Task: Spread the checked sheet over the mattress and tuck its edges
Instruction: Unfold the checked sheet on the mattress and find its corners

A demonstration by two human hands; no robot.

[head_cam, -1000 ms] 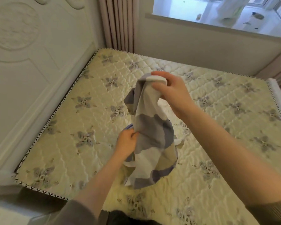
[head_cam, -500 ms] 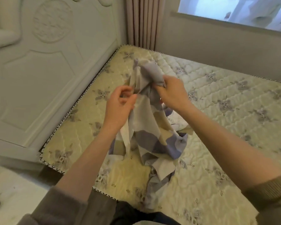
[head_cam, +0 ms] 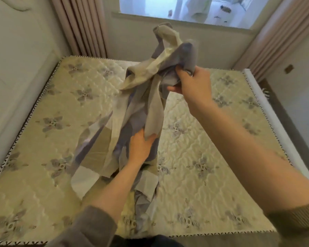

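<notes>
we log the checked sheet (head_cam: pixel 150 111) as bunched and not yet spread, held up in the air above the middle of the mattress (head_cam: pixel 212 157). our right hand (head_cam: pixel 191 82) is clenched on the upper wad of cloth, high over the mattress's far half, with a loop of grey and cream fabric standing above the knuckles. our left hand (head_cam: pixel 140 147) sits lower, over the mattress centre, grasping a hanging fold; its fingertips are buried in the cloth and we cannot see them. from the two hands the sheet drapes down in twisted strips. its lower end lies touching the mattress on the near half and trails towards the near edge. mattress top: quilted cream with grey flower motifs and a black-and-white piped border. a white headboard (head_cam: pixel 16 68) stands against the mattress's left side, pink curtains (head_cam: pixel 82 27) hang beyond its far left corner, and a window (head_cam: pixel 185 9) sits beyond its far edge.
</notes>
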